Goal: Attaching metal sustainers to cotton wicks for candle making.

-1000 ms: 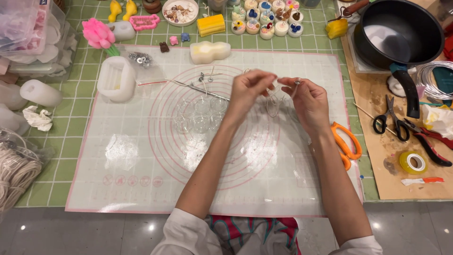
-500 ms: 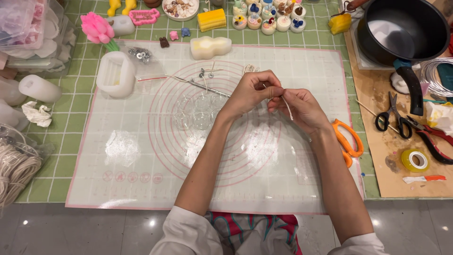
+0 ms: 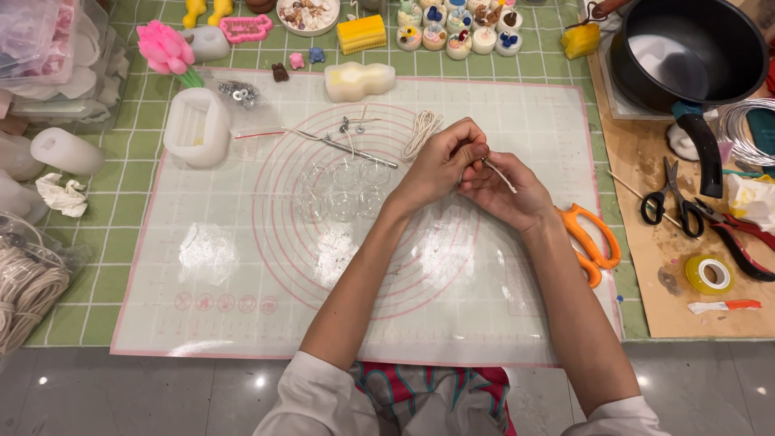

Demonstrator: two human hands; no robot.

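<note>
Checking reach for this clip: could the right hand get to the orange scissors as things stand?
Probably yes. The orange scissors lie uncovered on the mat's right edge beside the right hand's forearm, but that hand and the left hand pinch a short white wick.

Left hand and right hand meet above the silicone mat, pinching a short white wick. Clear glass cups stand just left; orange scissors lie right.
</note>
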